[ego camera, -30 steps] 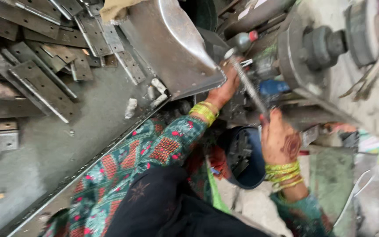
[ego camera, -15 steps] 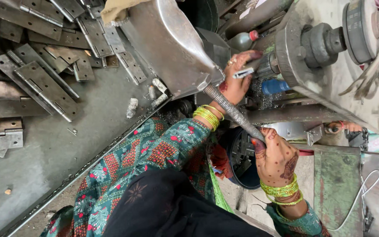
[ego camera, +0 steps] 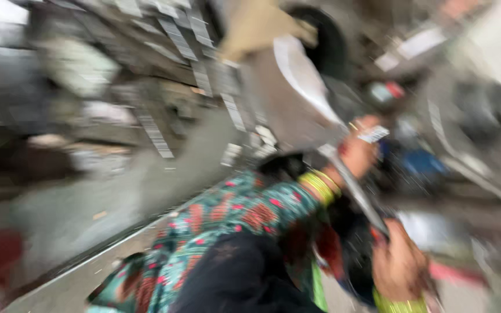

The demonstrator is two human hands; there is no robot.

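A long metal rod (ego camera: 355, 191) runs on a slant from upper left to lower right across the right half of the view, and both hands are on it. Its lower end disappears into the right hand (ego camera: 398, 266), whose grip is closed around the rod, just above a band of yellow-green bangles. Its upper end passes under the left hand (ego camera: 358, 152), which also pinches a small pale flat metal piece (ego camera: 373, 134); whether that grip wraps the rod itself is lost in the motion blur. Above the left hand sits a curved sheet-metal guard (ego camera: 288, 93). Off to the left, flat metal strips (ego camera: 175, 40) lie scattered on the grey bench (ego camera: 117, 203), all heavily smeared.
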